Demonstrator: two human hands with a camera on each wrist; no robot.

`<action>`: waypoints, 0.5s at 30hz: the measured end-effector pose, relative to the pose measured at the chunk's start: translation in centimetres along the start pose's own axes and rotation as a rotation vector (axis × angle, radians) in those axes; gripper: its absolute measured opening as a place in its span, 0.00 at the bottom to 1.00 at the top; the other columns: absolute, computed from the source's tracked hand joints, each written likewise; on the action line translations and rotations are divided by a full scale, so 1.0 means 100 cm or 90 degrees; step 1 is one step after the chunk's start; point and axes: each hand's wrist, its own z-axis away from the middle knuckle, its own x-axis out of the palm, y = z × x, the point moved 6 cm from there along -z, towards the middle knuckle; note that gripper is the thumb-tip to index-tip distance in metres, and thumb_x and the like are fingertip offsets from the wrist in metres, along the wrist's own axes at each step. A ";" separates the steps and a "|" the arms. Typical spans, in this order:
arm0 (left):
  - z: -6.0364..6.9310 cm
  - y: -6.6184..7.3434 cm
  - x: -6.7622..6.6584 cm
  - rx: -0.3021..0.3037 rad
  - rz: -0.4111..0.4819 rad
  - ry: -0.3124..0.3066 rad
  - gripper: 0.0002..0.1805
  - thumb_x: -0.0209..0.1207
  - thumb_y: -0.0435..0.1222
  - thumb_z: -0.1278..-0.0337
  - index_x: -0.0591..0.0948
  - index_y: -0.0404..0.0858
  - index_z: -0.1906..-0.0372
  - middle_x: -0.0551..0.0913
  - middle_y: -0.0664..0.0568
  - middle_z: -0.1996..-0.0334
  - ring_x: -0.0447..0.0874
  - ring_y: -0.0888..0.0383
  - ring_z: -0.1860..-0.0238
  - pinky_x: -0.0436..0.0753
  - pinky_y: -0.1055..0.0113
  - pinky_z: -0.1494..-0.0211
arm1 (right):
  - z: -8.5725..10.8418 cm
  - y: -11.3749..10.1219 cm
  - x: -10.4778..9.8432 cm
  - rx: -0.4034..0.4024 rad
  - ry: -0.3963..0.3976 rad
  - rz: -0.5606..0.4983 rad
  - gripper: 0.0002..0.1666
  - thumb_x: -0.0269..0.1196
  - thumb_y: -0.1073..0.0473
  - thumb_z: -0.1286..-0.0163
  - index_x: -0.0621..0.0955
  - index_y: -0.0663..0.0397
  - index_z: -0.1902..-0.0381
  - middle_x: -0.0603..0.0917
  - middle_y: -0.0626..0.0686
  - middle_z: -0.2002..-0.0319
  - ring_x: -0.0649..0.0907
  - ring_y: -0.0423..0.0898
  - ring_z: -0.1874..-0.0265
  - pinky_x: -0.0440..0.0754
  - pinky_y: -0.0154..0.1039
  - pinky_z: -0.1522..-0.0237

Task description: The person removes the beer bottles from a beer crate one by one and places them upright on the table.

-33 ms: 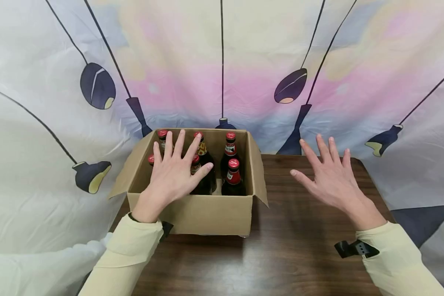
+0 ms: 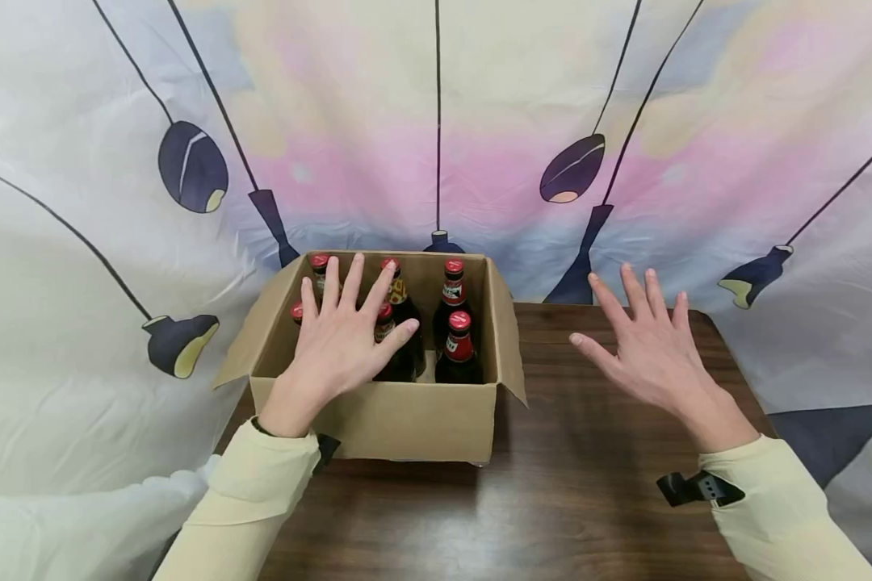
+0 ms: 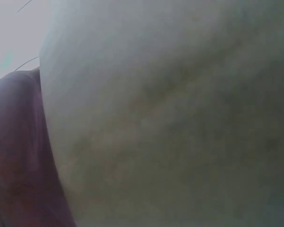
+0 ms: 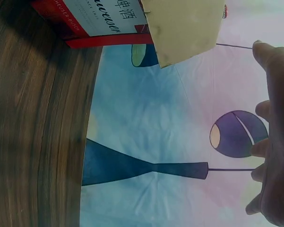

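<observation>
An open cardboard box (image 2: 407, 420) stands at the left of the table, holding several dark bottles with red caps. Two of them, a front one (image 2: 459, 351) and one behind it (image 2: 453, 294), show at the box's right side. My left hand (image 2: 341, 339) is spread above the left part of the box, fingers apart, covering some bottles from view; it grips nothing. To the right of the box, my right hand (image 2: 647, 347) is held up with fingers spread and holds nothing. The right wrist view shows the box's printed side (image 4: 108, 19) and a flap (image 4: 184, 28).
The brown wooden table (image 2: 552, 484) extends to the right and front of the box. Behind it hangs a cloth (image 2: 494, 105) printed with dark lamps. A dark strap (image 2: 701, 488) sits at my right wrist. Blurred close surfaces fill most of the left wrist view.
</observation>
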 end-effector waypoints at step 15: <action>0.071 -0.058 -0.011 -0.141 0.168 0.290 0.40 0.57 0.54 0.29 0.67 0.36 0.20 0.68 0.35 0.23 0.61 0.31 0.22 0.49 0.28 0.21 | -0.013 -0.063 0.033 0.067 0.078 -0.641 0.27 0.72 0.57 0.30 0.84 0.55 0.35 0.76 0.56 0.26 0.79 0.54 0.31 0.78 0.45 0.33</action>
